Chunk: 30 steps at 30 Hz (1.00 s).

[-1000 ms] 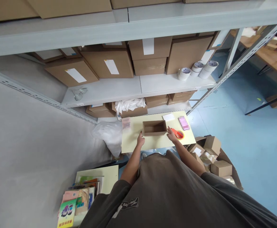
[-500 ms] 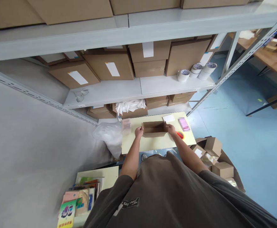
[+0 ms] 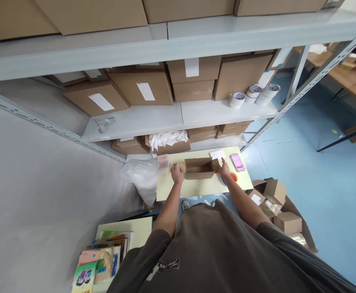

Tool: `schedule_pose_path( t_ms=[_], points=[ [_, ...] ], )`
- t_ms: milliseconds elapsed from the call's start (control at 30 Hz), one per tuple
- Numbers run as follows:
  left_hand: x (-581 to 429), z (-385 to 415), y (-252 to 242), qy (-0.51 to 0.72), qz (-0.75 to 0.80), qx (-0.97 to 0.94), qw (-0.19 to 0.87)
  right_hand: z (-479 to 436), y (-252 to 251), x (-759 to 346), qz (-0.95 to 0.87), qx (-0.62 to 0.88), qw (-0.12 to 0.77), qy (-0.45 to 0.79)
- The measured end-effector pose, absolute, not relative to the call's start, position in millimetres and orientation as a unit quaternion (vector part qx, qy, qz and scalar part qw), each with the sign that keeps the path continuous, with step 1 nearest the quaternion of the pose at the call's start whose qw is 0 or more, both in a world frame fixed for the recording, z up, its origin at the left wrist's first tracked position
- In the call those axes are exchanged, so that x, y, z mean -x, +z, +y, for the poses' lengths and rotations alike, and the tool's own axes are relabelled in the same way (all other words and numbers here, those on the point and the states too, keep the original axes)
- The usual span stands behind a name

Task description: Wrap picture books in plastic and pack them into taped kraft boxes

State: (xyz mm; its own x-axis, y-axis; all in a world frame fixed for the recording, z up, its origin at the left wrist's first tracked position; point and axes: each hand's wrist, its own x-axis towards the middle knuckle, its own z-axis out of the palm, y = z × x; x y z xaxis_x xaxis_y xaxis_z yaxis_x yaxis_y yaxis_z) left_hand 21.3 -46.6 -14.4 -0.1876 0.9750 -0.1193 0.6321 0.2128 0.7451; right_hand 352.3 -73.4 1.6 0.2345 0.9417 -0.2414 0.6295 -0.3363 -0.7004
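A small cardboard box stands on the cream table, its top open and its end flaps folded outward. At its left end is my left hand, fingers apart and slightly bent against the flap. My right hand is at the right flap, thumb and fingers spread. Under my right wrist lies a roll of tape with a red and yellow ring, partly covered. A pink item, blurred out, and a white card lie beyond that hand.
Metal shelving rises in front, with cardboard boxes and white tape rolls. A clear plastic bag hangs left of the table. At right, a large carton holds several small boxes. Books lie on the lower-left table.
Both hands have moved outward from the box, the left one leftward and the right one rightward. The box's end flaps now fold out further.
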Motion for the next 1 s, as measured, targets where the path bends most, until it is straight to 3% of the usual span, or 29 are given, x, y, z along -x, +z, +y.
schedule_pose_path(
  t_ms=[167,367,533,1000],
  points=[
    [-35.6,-47.9,5.5,0.197,0.525,-0.76,0.327,-40.2,19.3,-338.7,-0.649,0.681,0.222,0.257],
    [-54.5,-53.7,-5.6,0.016,0.488,-0.794,0.361,-2.5,26.2,-314.8,-0.718,0.617,0.046,0.319],
    [-53.1,-65.0,-19.5,0.021,0.52,-0.773,0.361,23.6,22.5,-315.7,-0.714,0.636,0.003,0.295],
    [-51.2,-110.0,-57.4,0.081,0.482,-0.828,0.274,85.3,-8.6,-325.9,-0.703,0.585,-0.038,0.402]
  ],
)
